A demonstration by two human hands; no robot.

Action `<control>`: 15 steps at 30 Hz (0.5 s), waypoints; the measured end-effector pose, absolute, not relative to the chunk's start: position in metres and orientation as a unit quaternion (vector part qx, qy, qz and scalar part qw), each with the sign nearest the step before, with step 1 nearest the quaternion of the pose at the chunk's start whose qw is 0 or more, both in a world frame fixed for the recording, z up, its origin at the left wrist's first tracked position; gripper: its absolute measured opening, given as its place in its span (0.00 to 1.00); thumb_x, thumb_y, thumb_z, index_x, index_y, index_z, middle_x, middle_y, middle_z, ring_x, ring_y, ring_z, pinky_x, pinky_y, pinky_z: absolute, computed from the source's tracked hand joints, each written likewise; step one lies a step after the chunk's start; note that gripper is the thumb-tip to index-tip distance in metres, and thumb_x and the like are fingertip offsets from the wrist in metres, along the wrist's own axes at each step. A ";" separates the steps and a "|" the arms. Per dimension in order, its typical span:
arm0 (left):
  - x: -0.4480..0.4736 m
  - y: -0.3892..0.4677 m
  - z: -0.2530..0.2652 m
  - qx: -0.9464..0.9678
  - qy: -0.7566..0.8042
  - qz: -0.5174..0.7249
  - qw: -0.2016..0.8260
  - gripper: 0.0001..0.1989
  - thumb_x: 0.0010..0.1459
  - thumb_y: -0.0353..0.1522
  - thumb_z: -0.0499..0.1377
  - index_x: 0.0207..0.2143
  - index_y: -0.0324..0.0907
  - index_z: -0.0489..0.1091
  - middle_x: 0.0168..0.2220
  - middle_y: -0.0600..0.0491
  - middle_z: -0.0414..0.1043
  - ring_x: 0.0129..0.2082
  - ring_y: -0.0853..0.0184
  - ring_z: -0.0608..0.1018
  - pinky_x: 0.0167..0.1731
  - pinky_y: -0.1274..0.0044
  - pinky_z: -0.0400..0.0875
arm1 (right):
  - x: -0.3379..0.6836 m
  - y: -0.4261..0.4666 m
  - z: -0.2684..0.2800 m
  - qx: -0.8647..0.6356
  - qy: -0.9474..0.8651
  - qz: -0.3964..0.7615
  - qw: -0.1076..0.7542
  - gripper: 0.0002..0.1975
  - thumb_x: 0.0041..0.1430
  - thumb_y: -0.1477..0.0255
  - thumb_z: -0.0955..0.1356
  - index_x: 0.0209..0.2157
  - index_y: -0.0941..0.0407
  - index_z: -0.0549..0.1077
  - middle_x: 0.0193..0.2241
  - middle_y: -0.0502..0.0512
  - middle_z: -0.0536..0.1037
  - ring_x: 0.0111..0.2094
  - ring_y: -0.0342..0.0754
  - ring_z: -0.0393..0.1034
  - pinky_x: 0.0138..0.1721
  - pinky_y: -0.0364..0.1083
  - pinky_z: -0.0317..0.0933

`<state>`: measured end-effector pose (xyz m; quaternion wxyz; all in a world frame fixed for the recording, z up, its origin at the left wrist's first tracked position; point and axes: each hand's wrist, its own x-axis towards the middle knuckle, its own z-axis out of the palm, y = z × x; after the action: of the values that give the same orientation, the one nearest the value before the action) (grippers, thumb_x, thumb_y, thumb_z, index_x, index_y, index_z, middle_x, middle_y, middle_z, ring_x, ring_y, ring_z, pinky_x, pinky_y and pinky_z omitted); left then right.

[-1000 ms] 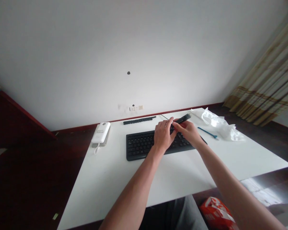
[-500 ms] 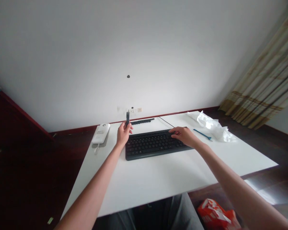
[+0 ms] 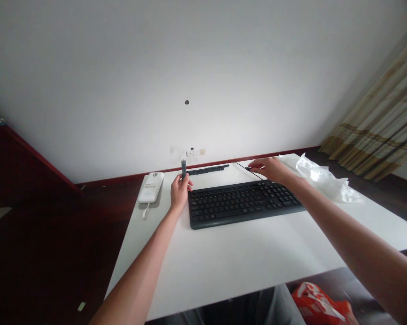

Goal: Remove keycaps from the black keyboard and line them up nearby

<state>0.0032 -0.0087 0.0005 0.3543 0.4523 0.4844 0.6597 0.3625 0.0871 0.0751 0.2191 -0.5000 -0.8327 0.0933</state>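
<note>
A black keyboard [image 3: 244, 201] lies on the white table. At its back left corner my left hand [image 3: 180, 193] is closed round a slim dark grey tool [image 3: 184, 169] that points upward; its kind is unclear. My right hand [image 3: 269, 169] is past the keyboard's back edge, above the table's far right part. Its fingers are pinched on a small dark piece [image 3: 248, 168], too small to name. Along the table's back edge runs a row of small black pieces that look like keycaps [image 3: 208, 170]. A thin black cable [image 3: 254, 174] passes near the right fingers.
A white power bank [image 3: 151, 187] with a short cord lies at the table's left. Crumpled white plastic [image 3: 321, 178] covers part of the right side. A red bag [image 3: 320, 304] is below the front edge. Wall sockets [image 3: 196, 152] sit behind the table.
My right hand has moved from the keyboard's back right to beyond it, carrying a small dark piece. The view has shifted slightly. The blue tool on the right is now hidden behind my arm.
</note>
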 end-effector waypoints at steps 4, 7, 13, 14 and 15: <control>0.002 -0.009 0.000 0.455 0.495 0.650 0.353 0.22 0.59 0.51 0.62 0.38 0.41 0.70 0.27 0.56 0.73 0.20 0.74 0.71 0.22 0.81 0.65 | 0.320 0.121 0.052 -0.531 -0.804 0.086 0.254 0.10 0.59 0.72 0.72 0.42 0.55 0.83 0.38 0.56 0.86 0.40 0.53 0.80 0.46 0.47 0.69; 0.000 -0.008 0.000 0.447 0.493 0.651 0.365 0.22 0.60 0.51 0.62 0.37 0.41 0.69 0.26 0.56 0.72 0.21 0.73 0.72 0.23 0.81 0.65 | 0.297 0.139 0.037 -0.546 -0.792 0.102 0.255 0.08 0.58 0.74 0.72 0.38 0.56 0.84 0.34 0.57 0.86 0.39 0.53 0.81 0.47 0.47 0.69; 0.001 -0.009 -0.001 0.454 0.495 0.647 0.360 0.21 0.62 0.50 0.61 0.38 0.41 0.69 0.25 0.56 0.72 0.22 0.72 0.72 0.25 0.80 0.67 | 0.294 0.145 0.012 -0.539 -0.754 0.182 0.329 0.07 0.57 0.69 0.73 0.37 0.54 0.83 0.35 0.53 0.86 0.39 0.52 0.81 0.46 0.47 0.69; 0.001 -0.009 -0.001 0.454 0.494 0.647 0.362 0.21 0.62 0.50 0.61 0.39 0.41 0.69 0.25 0.56 0.72 0.22 0.72 0.72 0.25 0.80 0.67 | 0.295 0.144 0.009 -0.537 -0.754 0.181 0.333 0.07 0.56 0.69 0.72 0.37 0.54 0.83 0.36 0.53 0.86 0.40 0.52 0.81 0.46 0.47 0.69; 0.001 -0.010 0.000 0.453 0.494 0.647 0.364 0.21 0.62 0.50 0.61 0.39 0.41 0.69 0.25 0.56 0.72 0.22 0.72 0.72 0.25 0.80 0.67 | 0.296 0.144 0.007 -0.535 -0.757 0.176 0.331 0.07 0.56 0.70 0.72 0.37 0.53 0.83 0.36 0.53 0.86 0.39 0.52 0.80 0.46 0.47 0.69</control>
<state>0.0011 -0.0096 -0.0004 0.3637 0.4533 0.4942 0.6466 0.2959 0.1435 0.0069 0.3312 -0.5351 -0.7569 0.1765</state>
